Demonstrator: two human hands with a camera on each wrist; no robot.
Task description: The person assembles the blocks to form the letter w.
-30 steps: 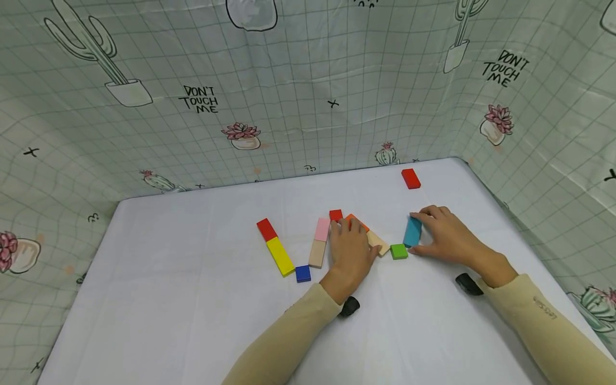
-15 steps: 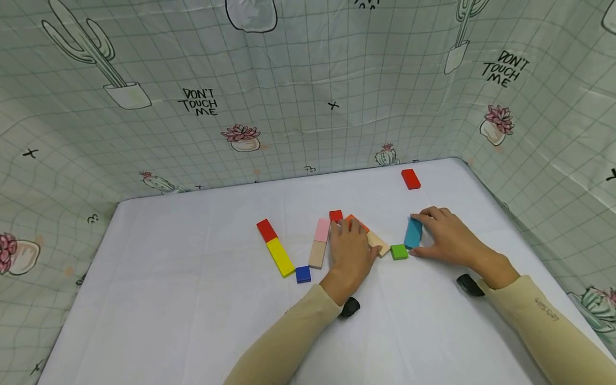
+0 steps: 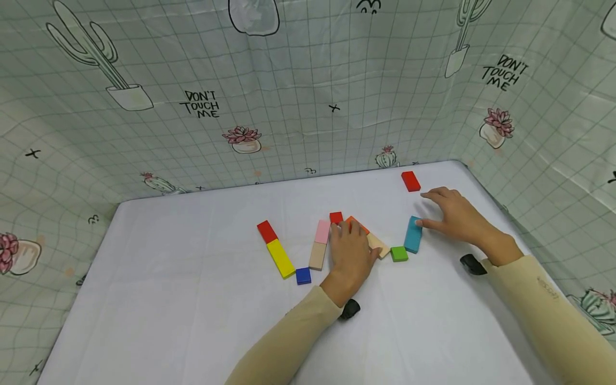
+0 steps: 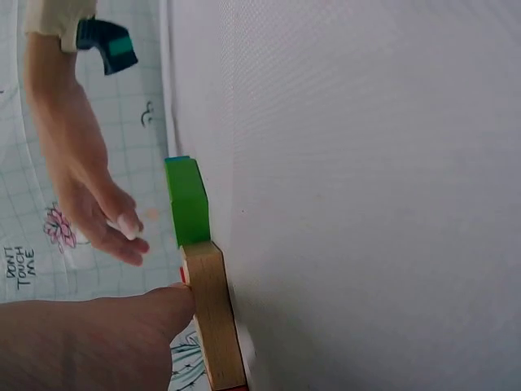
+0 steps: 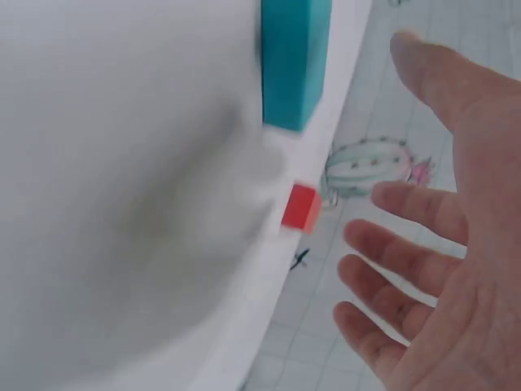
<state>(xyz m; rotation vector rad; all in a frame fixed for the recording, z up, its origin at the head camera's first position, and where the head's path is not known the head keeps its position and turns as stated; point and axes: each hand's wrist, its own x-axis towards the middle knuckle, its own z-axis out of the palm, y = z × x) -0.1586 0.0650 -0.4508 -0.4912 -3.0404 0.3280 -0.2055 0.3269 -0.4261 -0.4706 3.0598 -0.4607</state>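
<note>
My left hand (image 3: 352,251) rests over the middle of a zigzag row of wooden blocks. Its fingertips touch down near a small red block (image 3: 336,217) and an orange block (image 3: 359,223), partly hiding them. In the left wrist view, the thumb touches the side of a plain wood block (image 4: 213,318). A green block (image 3: 399,254) lies at that block's lower end, with a teal block (image 3: 413,235) beside it. Fingers spread and holding nothing, my right hand (image 3: 457,216) hovers to the right of the teal block. Past its fingertips lies a loose red block (image 3: 410,182).
Left of my left hand, the row continues with a pink block (image 3: 322,231), a tan block (image 3: 317,255), a blue block (image 3: 303,276), a yellow block (image 3: 281,259) and a red block (image 3: 267,231). A cactus-print cloth (image 3: 298,91) hangs behind the white table (image 3: 168,299).
My right hand has released the teal block and moved up, away from it toward the loose red block. The teal block stays beside the green one. My left hand has not moved.
</note>
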